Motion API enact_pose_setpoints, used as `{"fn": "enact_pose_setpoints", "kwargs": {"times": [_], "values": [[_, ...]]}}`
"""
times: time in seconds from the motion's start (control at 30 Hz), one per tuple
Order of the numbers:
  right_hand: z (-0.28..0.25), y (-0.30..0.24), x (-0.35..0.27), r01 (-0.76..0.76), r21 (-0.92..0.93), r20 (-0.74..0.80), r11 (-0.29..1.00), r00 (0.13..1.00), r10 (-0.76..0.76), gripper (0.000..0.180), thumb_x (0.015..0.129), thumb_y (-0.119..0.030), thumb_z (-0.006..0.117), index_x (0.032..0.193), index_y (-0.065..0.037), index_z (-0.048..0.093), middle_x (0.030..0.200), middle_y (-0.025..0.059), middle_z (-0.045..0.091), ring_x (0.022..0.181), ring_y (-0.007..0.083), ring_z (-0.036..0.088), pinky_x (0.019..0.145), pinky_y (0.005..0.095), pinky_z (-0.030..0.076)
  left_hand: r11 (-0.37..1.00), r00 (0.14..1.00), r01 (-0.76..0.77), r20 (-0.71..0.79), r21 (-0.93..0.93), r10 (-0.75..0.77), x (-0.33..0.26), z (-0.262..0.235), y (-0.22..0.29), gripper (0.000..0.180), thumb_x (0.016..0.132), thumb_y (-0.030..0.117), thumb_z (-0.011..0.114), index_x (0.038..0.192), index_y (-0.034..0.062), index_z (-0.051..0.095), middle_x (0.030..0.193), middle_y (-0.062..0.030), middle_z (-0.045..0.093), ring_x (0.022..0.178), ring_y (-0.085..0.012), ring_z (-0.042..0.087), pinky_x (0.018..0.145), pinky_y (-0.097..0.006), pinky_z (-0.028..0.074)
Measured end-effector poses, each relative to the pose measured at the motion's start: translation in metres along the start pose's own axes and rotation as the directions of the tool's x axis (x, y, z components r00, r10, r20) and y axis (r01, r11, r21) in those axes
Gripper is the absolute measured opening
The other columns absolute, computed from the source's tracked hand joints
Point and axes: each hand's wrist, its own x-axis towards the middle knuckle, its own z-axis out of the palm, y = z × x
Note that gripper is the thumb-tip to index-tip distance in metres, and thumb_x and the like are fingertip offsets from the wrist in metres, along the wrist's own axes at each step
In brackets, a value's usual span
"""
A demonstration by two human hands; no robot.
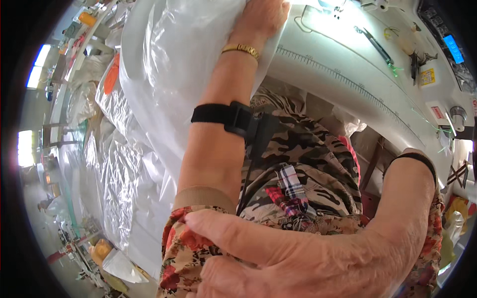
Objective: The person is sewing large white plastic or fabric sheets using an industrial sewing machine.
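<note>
My left hand (266, 17) lies at the top edge, over the border of a large white translucent sheet (174, 54); its fingers are mostly cut off. The forearm wears a gold-coloured bracelet (241, 49) and a black strap with a buckle (237, 118). Large in the foreground, my right hand (308, 258) reaches across to the left arm. Its fingers grip the floral left sleeve (174, 268), just below the beige cuff (204, 197). A black band (415, 161) circles the right wrist.
Ahead, a white sewing machine table (323, 74) has a ruler along its edge. Thread snips (376, 44) lie on it, with green threads near them. A blue-lit display (453, 48) is at the right. Shiny plastic-covered material (119, 184) is piled at left.
</note>
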Motion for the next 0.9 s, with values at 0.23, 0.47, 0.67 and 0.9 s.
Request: {"fn": "enact_pose_setpoints", "kwargs": {"times": [0.23,0.47,0.67,0.9], "values": [[-0.012,0.007,-0.006,0.044,-0.038,0.12,0.998,0.992,-0.039,0.011,0.076,-0.016,0.067,0.077,-0.008,0.061,0.072,0.0048,0.057,0.071,0.025,0.059,0.076,0.039,0.047,0.999,0.998,0.046,0.043,-0.002,-0.046,0.005,0.007,-0.005,0.022,0.086,0.016,0.056,0.101,-0.0008,0.057,0.1,-0.0243,0.06,0.098,-0.0412,0.056,0.087,-0.049,0.046],[-0.054,0.061,-0.052,-0.274,-0.596,0.002,0.755,0.939,0.343,0.01,0.073,-0.014,0.069,0.078,-0.008,0.063,0.074,0.0065,0.059,0.072,0.0269,0.059,0.072,0.0353,0.048,0.994,0.995,0.047,-0.079,-0.099,-0.055,0.006,-0.01,0.012,0.018,0.086,0.016,0.059,0.084,-0.0019,0.056,0.09,-0.0202,0.062,0.088,-0.0405,0.06,0.076,-0.046,0.049],[-0.028,0.12,-0.126,-0.7,-0.311,-0.773,0.643,0.58,0.258,0.03,0.087,-0.021,0.067,0.11,-0.003,0.064,0.108,0.0143,0.065,0.104,0.0326,0.059,0.092,0.0416,0.047,0.957,0.978,0.205,-0.003,-0.204,-0.21,0.009,-0.05,0.05,0.019,0.088,0.017,0.061,0.084,-0.0006,0.056,0.085,-0.0196,0.06,0.082,-0.0411,0.059,0.071,-0.047,0.048],[-0.01,0.103,-0.146,-0.569,-0.119,-0.852,0.814,0.479,0.21,0.039,0.091,-0.029,0.066,0.117,0.0,0.061,0.106,0.0152,0.064,0.101,0.0289,0.058,0.093,0.0364,0.044,0.99,0.984,-0.092,-0.146,0.104,0.107,0.012,-0.134,0.124,0.016,0.089,0.019,0.061,0.08,0.0064,0.06,0.071,-0.0121,0.061,0.064,-0.0337,0.06,0.057,-0.041,0.046]]}}
